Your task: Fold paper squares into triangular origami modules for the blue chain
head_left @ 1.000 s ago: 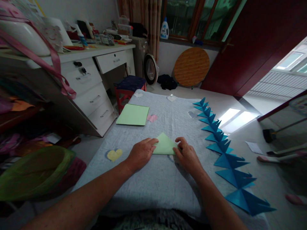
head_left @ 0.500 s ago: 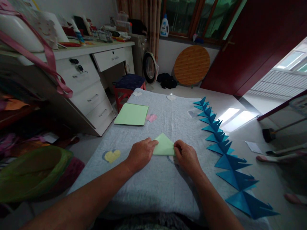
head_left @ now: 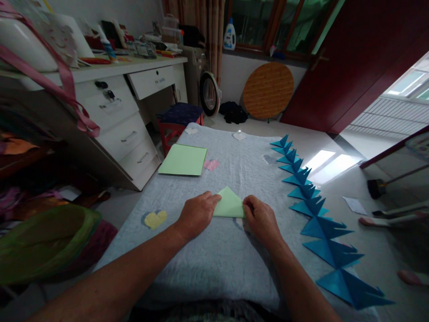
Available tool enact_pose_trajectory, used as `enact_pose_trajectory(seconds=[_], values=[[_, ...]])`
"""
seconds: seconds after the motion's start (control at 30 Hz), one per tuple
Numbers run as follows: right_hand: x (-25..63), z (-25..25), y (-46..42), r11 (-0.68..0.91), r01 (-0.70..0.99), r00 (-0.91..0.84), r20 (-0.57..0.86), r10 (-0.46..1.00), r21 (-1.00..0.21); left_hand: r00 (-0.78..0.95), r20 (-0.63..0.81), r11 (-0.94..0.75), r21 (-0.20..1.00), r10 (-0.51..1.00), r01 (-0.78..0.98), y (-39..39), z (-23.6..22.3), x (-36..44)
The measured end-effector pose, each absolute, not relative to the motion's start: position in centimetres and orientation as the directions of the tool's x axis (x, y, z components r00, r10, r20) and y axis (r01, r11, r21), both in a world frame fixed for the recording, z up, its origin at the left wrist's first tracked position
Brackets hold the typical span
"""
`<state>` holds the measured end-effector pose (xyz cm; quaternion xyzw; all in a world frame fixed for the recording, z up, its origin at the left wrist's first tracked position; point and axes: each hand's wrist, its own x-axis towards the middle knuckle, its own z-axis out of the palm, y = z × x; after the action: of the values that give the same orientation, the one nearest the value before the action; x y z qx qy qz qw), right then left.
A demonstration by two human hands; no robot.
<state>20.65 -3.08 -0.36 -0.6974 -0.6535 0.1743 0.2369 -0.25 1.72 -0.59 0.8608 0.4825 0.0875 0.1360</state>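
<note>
Between my two hands a piece of light green paper (head_left: pixel 229 205) lies on the cloth, folded to a point at its far side with a straight near edge. My left hand (head_left: pixel 198 212) presses its left corner, fingers together. At the right corner, my right hand (head_left: pixel 262 217) pinches the paper between thumb and curled fingers. Farther off to the left rests a stack of green square paper (head_left: pixel 183 160). Along the right side of the table runs a row of several folded blue paper cranes (head_left: pixel 330 248).
A pale patterned cloth (head_left: pixel 201 273) covers the table. To the left stand a white desk (head_left: pixel 117 129) with drawers and a green-lined bin (head_left: pixel 50 241). Beyond the table are a red stool (head_left: pixel 167 129), a washing machine (head_left: pixel 208 94) with its door ajar and a round wooden board (head_left: pixel 268 91).
Both hands stay at the corners of the green paper, which looks the same. The view has shifted very slightly.
</note>
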Motion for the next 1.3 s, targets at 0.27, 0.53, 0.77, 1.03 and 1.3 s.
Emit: enact_pose_trajectory(seconds=[0.27, 0.53, 0.77, 1.03, 1.3], values=[[20.62, -0.45, -2.93, -0.053, 0.823, 0.096, 0.047, 0.994, -0.566, 0.521, -0.008, -0.497, 0.289, 0.854, 0.819, 1.72, -0.31, -0.10], [20.59, -0.52, -2.81, -0.070, 0.840, 0.113, 0.046, 0.993, -0.539, 0.515, -0.010, -0.491, 0.290, 0.857, 0.822, 1.76, -0.42, -0.04], [20.58, -0.51, -2.84, -0.063, 0.840, 0.109, 0.054, 0.993, -0.539, 0.524, 0.001, -0.503, 0.278, 0.852, 0.818, 1.88, -0.68, -0.10], [20.62, -0.56, -2.81, -0.070, 0.841, 0.112, 0.046, 0.993, -0.536, 0.527, -0.003, -0.505, 0.280, 0.850, 0.816, 1.97, -0.73, -0.05], [20.47, -0.40, -2.81, -0.064, 0.848, 0.113, 0.062, 0.992, -0.526, 0.583, 0.115, -0.593, 0.098, 0.804, 0.799, 1.39, -0.09, 0.15]])
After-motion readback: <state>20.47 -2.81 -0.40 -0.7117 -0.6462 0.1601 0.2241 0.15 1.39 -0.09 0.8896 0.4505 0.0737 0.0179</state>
